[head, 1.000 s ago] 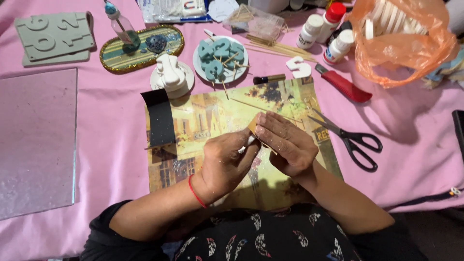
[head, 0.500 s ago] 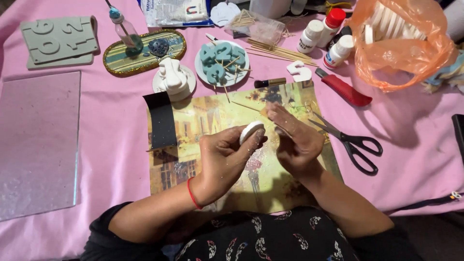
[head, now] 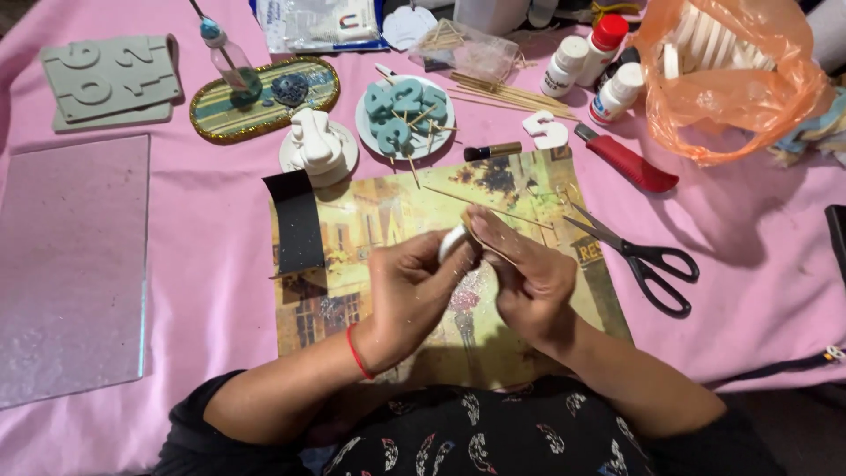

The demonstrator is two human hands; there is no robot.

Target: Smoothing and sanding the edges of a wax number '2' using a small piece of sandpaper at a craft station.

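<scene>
Both hands' grip [head: 467, 256] on stick [head: 490, 248], long axis up-left to down-right.

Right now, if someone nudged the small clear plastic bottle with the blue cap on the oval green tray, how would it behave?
The small clear plastic bottle with the blue cap looks tall and narrow, so it would probably tip easily. It seems mostly empty, so it is likely light. It appears to lean on the oval green tray, whose raised gold rim might stop it rolling off.

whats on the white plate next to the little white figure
Teal number-shaped pieces with thin wooden sticks stuck in lie piled on the white plate. The pieces cover most of the plate's surface.
</scene>
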